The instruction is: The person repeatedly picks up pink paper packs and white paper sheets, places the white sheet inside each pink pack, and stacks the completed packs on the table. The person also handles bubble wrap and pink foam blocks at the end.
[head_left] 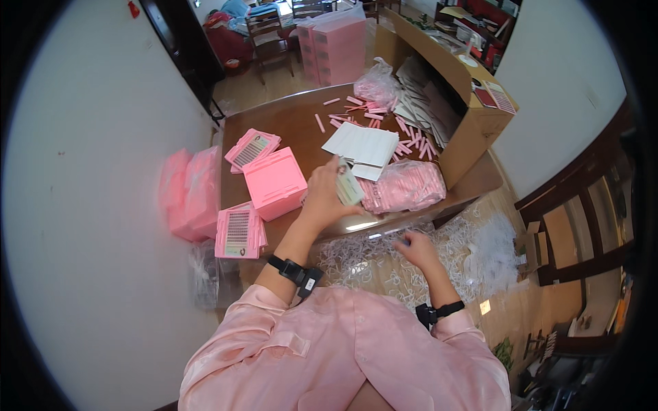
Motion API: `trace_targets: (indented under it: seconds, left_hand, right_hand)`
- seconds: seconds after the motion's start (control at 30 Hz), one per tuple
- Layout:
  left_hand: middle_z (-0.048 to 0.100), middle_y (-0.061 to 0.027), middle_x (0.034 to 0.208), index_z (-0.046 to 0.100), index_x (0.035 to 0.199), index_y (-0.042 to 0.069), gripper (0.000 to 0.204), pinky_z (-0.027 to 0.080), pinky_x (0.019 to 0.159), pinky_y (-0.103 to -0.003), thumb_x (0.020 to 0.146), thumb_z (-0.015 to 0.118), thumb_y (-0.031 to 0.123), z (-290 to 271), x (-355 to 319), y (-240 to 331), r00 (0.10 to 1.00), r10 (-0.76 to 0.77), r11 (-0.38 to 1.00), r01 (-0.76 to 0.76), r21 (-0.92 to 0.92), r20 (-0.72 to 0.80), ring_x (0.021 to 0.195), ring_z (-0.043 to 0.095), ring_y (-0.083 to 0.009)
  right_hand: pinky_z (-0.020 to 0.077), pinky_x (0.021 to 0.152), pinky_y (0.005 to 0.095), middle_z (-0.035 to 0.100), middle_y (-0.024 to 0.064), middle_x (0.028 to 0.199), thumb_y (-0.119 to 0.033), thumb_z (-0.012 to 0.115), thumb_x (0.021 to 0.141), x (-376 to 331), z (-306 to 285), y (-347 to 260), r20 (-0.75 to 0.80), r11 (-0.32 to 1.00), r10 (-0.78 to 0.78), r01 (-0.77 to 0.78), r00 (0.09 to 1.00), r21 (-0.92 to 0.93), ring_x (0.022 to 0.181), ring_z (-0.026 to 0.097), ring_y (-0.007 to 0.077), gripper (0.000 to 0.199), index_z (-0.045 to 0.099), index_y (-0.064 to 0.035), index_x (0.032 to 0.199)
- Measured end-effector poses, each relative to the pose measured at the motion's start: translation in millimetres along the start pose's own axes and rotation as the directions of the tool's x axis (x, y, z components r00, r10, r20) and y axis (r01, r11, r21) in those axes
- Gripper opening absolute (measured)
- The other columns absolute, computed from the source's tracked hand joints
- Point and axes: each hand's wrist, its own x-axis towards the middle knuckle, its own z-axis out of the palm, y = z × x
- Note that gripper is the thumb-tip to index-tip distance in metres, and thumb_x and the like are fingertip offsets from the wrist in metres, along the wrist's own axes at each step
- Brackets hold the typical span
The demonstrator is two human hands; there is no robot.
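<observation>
My left hand (325,193) reaches over the front of the brown table, fingers and thumb closed around the edges of a pale green printed card (349,186). A stack of white sheets (362,145) lies just beyond it. To its right is a clear bag of pink flat pieces (406,186). Left of that hand stands a pile of pink plastic cases (275,179). Flat pink cases with rows of dark lashes (238,231) lie near the left edge, and more (252,148) lie behind. My right hand (418,249) is off the front edge, fingers curled; a small dark bit shows at them.
Small pink tubes (415,142) are scattered at the table's back right, beside a large open cardboard box (473,130). Pink wrapped packs (192,192) stand left of the table. White shredded filler (452,253) covers the floor in front. Pink drawers (336,48) stand behind.
</observation>
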Motion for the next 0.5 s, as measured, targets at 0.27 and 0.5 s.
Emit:
trace_targets:
  seconds: [0.27,0.5]
  left_hand:
    - [0.044,-0.0166,0.150,0.031,0.152,-0.001,0.133,0.031,0.109,-0.049,0.045,0.094,0.046,-8.0,-25.7,-29.0,0.980,0.096,0.985,-0.119,0.126,0.173,0.133,0.042,-0.0361]
    - [0.042,-0.0206,0.150,0.033,0.151,0.001,0.119,0.031,0.113,-0.051,0.056,0.093,0.041,-35.4,-33.2,-111.7,0.994,-0.071,0.996,0.075,0.042,-0.080,0.139,0.038,-0.0390]
  right_hand:
    - [0.0415,0.058,0.0237,0.065,-0.0013,0.074,-0.017,0.071,0.093,68.4,38.9,-113.0,0.026,0.648,-0.152,0.079,0.988,0.758,0.065,0.053,0.0043,0.018,0.071,0.0011,0.093]
    - [0.0468,0.060,0.0274,0.064,0.0026,0.071,-0.009,0.069,0.091,116.4,55.7,-156.2,-0.078,0.738,-0.163,0.174,0.984,0.652,0.064,0.057,0.0087,0.013,0.070,0.0028,0.096]
